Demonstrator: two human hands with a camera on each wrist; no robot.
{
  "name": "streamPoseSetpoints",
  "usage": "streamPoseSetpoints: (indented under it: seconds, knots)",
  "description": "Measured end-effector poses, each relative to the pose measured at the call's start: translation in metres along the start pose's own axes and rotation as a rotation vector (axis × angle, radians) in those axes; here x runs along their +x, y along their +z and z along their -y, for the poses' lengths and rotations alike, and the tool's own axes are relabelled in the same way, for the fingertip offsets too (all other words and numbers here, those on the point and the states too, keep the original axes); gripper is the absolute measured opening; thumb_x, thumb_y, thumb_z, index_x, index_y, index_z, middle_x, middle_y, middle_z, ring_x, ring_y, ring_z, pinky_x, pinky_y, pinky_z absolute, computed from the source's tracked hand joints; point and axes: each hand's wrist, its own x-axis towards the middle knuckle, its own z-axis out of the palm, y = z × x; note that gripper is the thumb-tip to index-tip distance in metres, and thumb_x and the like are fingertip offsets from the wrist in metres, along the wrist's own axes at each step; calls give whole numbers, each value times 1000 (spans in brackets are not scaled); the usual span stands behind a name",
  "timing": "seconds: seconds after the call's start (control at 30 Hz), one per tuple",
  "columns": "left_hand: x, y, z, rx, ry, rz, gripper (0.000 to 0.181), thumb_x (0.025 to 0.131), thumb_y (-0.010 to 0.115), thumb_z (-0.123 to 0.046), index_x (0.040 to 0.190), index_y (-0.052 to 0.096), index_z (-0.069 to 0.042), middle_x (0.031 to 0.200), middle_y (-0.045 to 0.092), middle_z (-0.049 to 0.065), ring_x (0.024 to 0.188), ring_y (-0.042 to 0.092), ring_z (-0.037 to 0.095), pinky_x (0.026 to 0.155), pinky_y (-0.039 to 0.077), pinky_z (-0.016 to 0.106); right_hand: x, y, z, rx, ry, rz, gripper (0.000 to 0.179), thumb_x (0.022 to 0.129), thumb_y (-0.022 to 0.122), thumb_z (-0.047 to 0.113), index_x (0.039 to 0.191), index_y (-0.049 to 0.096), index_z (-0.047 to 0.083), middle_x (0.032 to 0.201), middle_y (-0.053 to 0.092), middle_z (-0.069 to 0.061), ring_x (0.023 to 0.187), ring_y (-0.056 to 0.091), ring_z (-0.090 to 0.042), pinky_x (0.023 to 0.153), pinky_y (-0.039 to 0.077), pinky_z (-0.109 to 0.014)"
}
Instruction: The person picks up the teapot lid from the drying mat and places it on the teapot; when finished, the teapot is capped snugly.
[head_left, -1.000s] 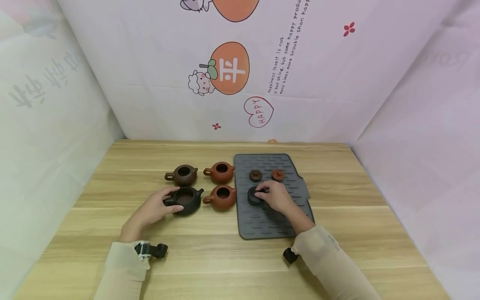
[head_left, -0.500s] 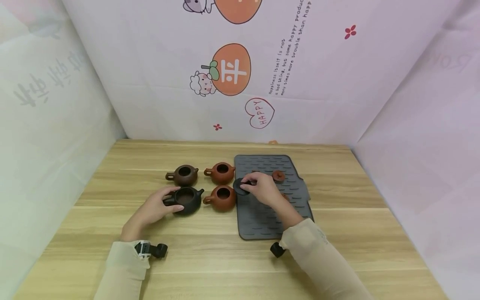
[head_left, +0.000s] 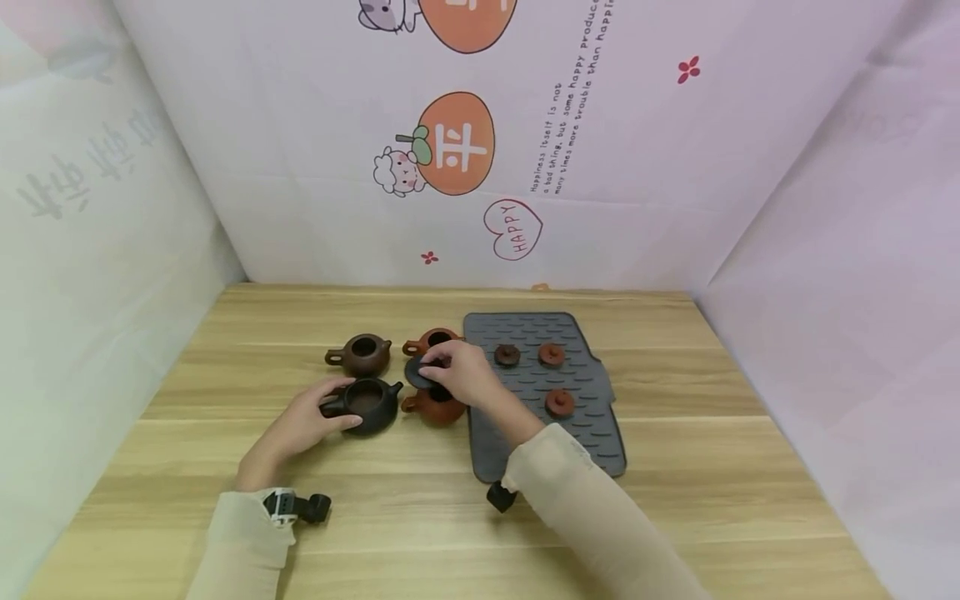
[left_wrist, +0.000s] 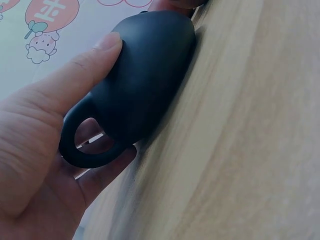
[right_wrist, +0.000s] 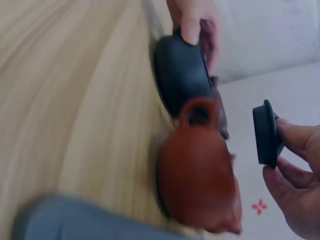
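Note:
A black lidless teapot [head_left: 381, 412] stands on the table, its handle toward my left hand [head_left: 306, 421]. That hand grips the pot around its handle side, thumb laid on the body in the left wrist view. My right hand [head_left: 467, 375] pinches a black teapot lid [right_wrist: 266, 134] by its knob, held in the air. In the head view the lid overlaps two reddish clay teapots, the near one [head_left: 437, 410] and the far one [head_left: 435, 340]. Behind the black pot sits a dark brown teapot [head_left: 365, 358], its top uncovered.
A grey ridged mat [head_left: 540, 442] lies right of the pots. On it rest a dark brown lid [head_left: 507, 355] and two reddish lids, one farther back [head_left: 551, 355] and one nearer [head_left: 559, 403]. White printed sheets [head_left: 315, 167] wall the table's back and sides.
My right hand has lifted the black lid off the mat and carried it left, over the reddish teapots. The left hand stays on the black teapot.

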Motion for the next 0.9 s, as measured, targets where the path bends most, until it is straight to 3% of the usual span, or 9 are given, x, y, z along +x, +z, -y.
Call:
streamPoseSetpoints:
  seconds: [0.27, 0.43, 0.63, 0.9]
  knots:
    - [-1, 0, 2, 5, -11, 2, 74, 83, 77, -44, 141, 49, -5, 142, 46, 20, 131, 39, 42, 102, 32, 61, 12, 33, 25, 5, 23, 36, 13, 90, 73, 28, 99, 75, 20, 103, 64, 6, 85, 58, -10, 65, 49, -23]
    - [0, 0, 1, -18, -11, 7, 72, 84, 77, -40, 141, 49, -6, 142, 46, 20, 131, 39, 42, 102, 31, 62, 17, 46, 35, -8, 15, 42, 12, 90, 72, 29, 99, 76, 21, 105, 65, 6, 94, 60, -13, 72, 50, -25]
    - [0, 1, 1, -44, -21, 5, 70, 86, 77, -34, 141, 47, -4, 143, 45, 22, 131, 38, 44, 102, 30, 64, 21, 60, 39, -28, -23, 51, 12, 91, 71, 28, 98, 75, 20, 108, 65, 5, 98, 59, -13, 79, 49, -26]
    - [0, 2, 3, -61, -17, -2, 75, 84, 77, -41, 141, 47, -3, 143, 45, 22, 132, 37, 44, 103, 29, 63, 24, 73, 39, -50, -27, 49, 12, 91, 72, 30, 98, 75, 21, 106, 65, 7, 99, 59, -10, 80, 48, -24]
